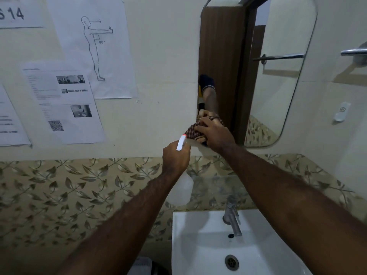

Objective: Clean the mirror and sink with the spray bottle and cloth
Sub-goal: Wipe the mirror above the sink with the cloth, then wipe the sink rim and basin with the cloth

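A tall rounded mirror (278,66) hangs on the wall above a white sink (190,245). My right hand (215,132) presses a checked brown cloth (193,132) against the mirror's lower left corner. My left hand (175,156) grips the neck of a translucent spray bottle (181,188) just left of and below the cloth. The bottle's white trigger head with a red tip (181,142) points up toward the mirror's corner. The bottle's body hangs below my fist, over the sink's back left edge.
A metal tap (232,217) stands at the back of the sink, with the drain (231,262) in front of it. Paper sheets (65,104) are taped to the wall at left. A towel bar (353,51) juts out at the right. Leaf-patterned tiles (79,187) run below.
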